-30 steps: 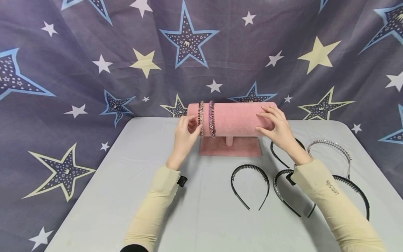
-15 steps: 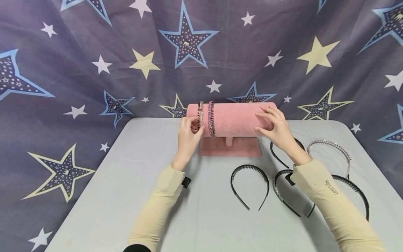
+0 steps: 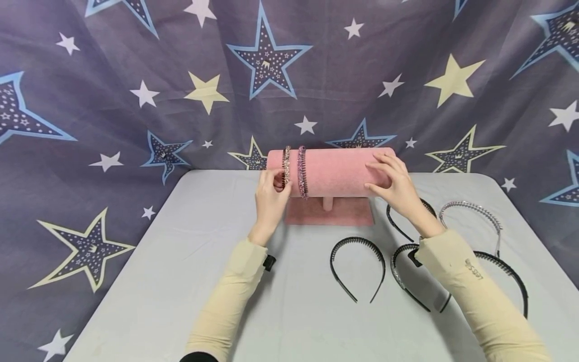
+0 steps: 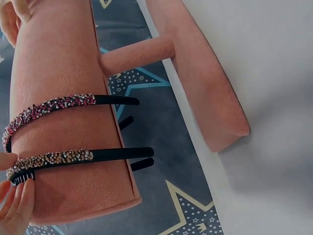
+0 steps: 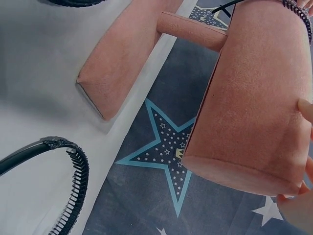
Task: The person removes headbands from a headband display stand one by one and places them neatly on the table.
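A pink, velvety roll-shaped display stand [image 3: 341, 171] stands at the back of the table. Around its left end sits a headband [image 4: 58, 158] with gold-toned beading and comb teeth. My left hand [image 3: 270, 203] pinches this headband between thumb and fingers. Just to its right, a headband with pink-purple beading [image 4: 56, 105] also goes round the roll, its black ends sticking out in the left wrist view. My right hand [image 3: 398, 188] holds the roll's right end, thumb at the front and fingers over the top. In the right wrist view only its fingertips show.
A black headband [image 3: 357, 239] lies in front of the stand. More headbands lie at the right, among them a silvery one [image 3: 475, 205] and a black one [image 3: 508, 271], some partly under my right arm. A star-patterned cloth [image 3: 163, 90] hangs behind the white table [image 3: 181, 251].
My left hand has shifted slightly right and closed in on the gold-beaded headband. The right hand keeps its place on the roll. The whole view has drifted slightly.
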